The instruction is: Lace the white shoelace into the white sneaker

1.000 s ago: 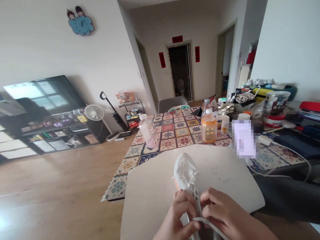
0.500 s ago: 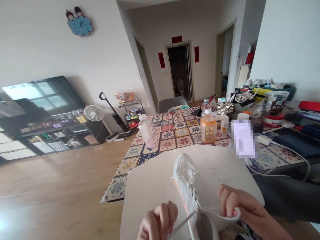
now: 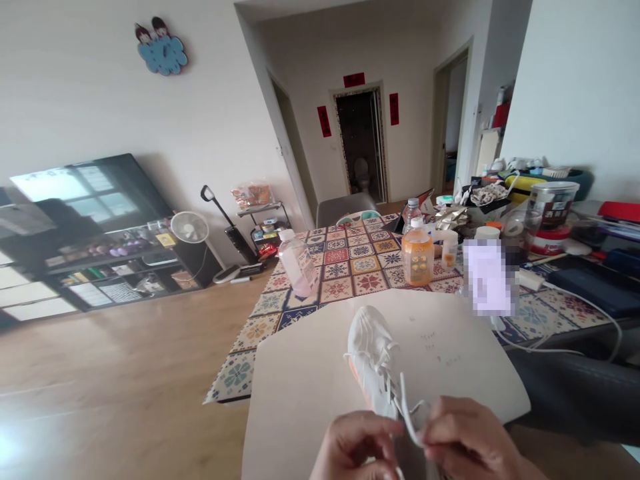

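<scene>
A white sneaker point(image 3: 369, 337) with a pale orange sole edge lies on a white board, its toe pointing away from me. My left hand point(image 3: 357, 445) is curled over the heel end, thumb and fingers drawn together around a lace, a bit of which shows below the fingertips. Pinched in my right hand point(image 3: 467, 437) is the white shoelace point(image 3: 409, 417), its free part standing up in a curve over the tongue. Both hands are close together and hide most of the shoe's opening.
Beneath the sneaker, the white board point(image 3: 295, 393) covers the table's near end. Beyond it, on the patterned tablecloth point(image 3: 335, 270), stand a pinkish bottle point(image 3: 299, 267) and an orange drink bottle point(image 3: 418, 257). Jars, a dark case and a white cable point(image 3: 590, 313) crowd the right side.
My left hand has moved right, up to the lace near my right hand. The right hand has come slightly left and lower, and the lace loop now stands upright between them.
</scene>
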`<action>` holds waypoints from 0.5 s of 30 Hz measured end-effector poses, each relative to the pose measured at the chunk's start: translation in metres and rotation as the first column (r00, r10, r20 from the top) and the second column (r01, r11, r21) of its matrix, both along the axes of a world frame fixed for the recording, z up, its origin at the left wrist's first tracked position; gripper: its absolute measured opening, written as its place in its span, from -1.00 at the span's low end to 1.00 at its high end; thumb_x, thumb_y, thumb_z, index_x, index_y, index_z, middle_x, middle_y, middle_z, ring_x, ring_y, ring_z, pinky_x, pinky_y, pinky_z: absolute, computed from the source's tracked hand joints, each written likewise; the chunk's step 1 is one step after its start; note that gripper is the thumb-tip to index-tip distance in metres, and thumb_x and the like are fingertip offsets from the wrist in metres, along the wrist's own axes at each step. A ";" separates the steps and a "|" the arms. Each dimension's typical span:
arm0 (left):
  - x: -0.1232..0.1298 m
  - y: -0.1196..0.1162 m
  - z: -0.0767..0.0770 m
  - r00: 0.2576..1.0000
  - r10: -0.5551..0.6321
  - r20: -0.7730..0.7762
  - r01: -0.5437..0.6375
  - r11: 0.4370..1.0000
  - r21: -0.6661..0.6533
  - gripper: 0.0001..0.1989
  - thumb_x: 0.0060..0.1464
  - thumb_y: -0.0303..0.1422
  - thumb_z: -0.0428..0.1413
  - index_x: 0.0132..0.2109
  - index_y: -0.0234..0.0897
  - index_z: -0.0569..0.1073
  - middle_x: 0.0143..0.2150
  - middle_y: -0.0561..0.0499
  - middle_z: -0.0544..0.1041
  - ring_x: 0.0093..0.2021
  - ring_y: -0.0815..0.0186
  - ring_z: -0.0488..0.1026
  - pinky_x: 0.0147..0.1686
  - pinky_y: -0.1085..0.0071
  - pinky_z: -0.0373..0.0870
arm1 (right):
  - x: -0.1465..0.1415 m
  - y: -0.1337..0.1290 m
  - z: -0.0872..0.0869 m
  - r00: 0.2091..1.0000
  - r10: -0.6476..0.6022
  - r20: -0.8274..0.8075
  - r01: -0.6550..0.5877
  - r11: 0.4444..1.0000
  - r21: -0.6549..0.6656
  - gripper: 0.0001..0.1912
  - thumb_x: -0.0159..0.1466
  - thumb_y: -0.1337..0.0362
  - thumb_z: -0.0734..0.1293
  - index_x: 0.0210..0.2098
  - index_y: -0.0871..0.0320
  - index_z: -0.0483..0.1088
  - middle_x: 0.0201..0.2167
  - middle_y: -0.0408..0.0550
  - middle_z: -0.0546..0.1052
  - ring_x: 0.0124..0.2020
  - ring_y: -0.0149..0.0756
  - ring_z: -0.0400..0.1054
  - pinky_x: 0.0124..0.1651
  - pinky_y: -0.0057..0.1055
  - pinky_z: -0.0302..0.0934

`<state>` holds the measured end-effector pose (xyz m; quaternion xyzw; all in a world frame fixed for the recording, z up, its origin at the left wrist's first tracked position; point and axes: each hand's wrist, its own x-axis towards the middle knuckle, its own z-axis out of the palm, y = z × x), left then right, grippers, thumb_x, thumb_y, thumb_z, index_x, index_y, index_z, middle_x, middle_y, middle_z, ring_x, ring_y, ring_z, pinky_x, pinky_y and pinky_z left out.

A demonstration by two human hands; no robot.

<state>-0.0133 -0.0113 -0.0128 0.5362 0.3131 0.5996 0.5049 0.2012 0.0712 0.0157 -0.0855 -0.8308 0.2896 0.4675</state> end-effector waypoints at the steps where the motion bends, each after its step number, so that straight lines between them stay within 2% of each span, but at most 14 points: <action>1: 0.004 0.003 -0.001 0.999 -0.017 0.041 0.019 0.999 -0.036 -0.68 0.02 -0.17 0.40 -0.06 -0.07 0.66 -0.49 0.08 0.47 -0.53 0.46 0.36 -0.49 0.56 0.28 | -0.004 -0.004 0.001 0.998 -0.029 0.061 0.026 0.998 0.059 -0.78 0.50 0.15 0.24 -0.13 0.05 0.50 -0.40 -0.06 0.63 -0.43 -0.30 0.53 -0.36 -0.52 0.37; 3: 0.009 0.008 -0.004 0.998 0.042 0.045 -0.043 0.999 0.021 -0.79 0.06 -0.19 0.38 -0.17 -0.14 0.68 -0.50 0.10 0.44 -0.58 0.50 0.28 -0.54 0.60 0.22 | -0.010 -0.010 0.002 0.990 -0.060 0.126 0.041 0.988 0.150 -0.71 0.53 0.16 0.16 -0.09 0.06 0.50 -0.37 -0.02 0.65 -0.39 -0.26 0.56 -0.31 -0.49 0.40; 5: 0.011 0.012 -0.005 0.987 0.146 -0.061 -0.136 0.980 0.146 -0.86 0.11 -0.24 0.35 -0.30 -0.22 0.66 -0.52 0.09 0.41 -0.57 0.50 0.27 -0.53 0.59 0.20 | -0.015 -0.011 0.001 0.987 -0.073 0.141 0.046 0.981 0.189 -0.68 0.54 0.14 0.14 -0.12 0.07 0.50 -0.41 -0.01 0.63 -0.43 -0.25 0.56 -0.33 -0.47 0.41; 8: 0.011 0.013 0.003 0.941 0.254 -0.225 -0.193 0.946 0.261 -0.84 0.14 -0.27 0.32 -0.35 -0.24 0.63 -0.50 0.05 0.44 -0.48 0.43 0.37 -0.45 0.57 0.27 | -0.018 -0.009 0.000 0.992 -0.107 0.070 0.085 0.961 0.263 -0.66 0.54 0.13 0.11 -0.17 0.10 0.46 -0.47 -0.02 0.60 -0.50 -0.26 0.53 -0.39 -0.48 0.40; 11: 0.012 0.014 0.011 0.925 0.268 -0.269 -0.186 0.937 0.295 -0.83 0.15 -0.26 0.32 -0.36 -0.23 0.63 -0.46 -0.01 0.51 -0.43 0.38 0.44 -0.39 0.55 0.34 | -0.015 -0.009 0.001 0.988 -0.142 0.068 0.117 0.952 0.282 -0.66 0.54 0.21 0.08 -0.22 0.09 0.42 -0.50 -0.05 0.58 -0.51 -0.30 0.52 -0.38 -0.49 0.40; 13: 0.014 0.013 0.015 0.930 0.238 -0.279 -0.155 0.945 0.287 -0.83 0.15 -0.26 0.32 -0.36 -0.23 0.63 -0.45 -0.03 0.56 -0.42 0.36 0.48 -0.36 0.53 0.38 | -0.010 -0.011 0.000 0.981 -0.154 0.121 0.124 0.966 0.225 -0.73 0.52 0.24 0.14 -0.23 0.08 0.43 -0.46 -0.05 0.59 -0.45 -0.30 0.53 -0.31 -0.50 0.42; 15: 0.015 0.012 0.017 0.935 0.185 -0.303 -0.102 0.957 0.272 -0.84 0.16 -0.29 0.32 -0.37 -0.24 0.64 -0.47 -0.04 0.59 -0.42 0.35 0.50 -0.36 0.52 0.39 | -0.006 -0.011 -0.003 0.981 -0.164 0.104 0.144 0.974 0.175 -0.79 0.49 0.25 0.22 -0.26 0.07 0.43 -0.47 -0.09 0.59 -0.45 -0.32 0.52 -0.31 -0.54 0.42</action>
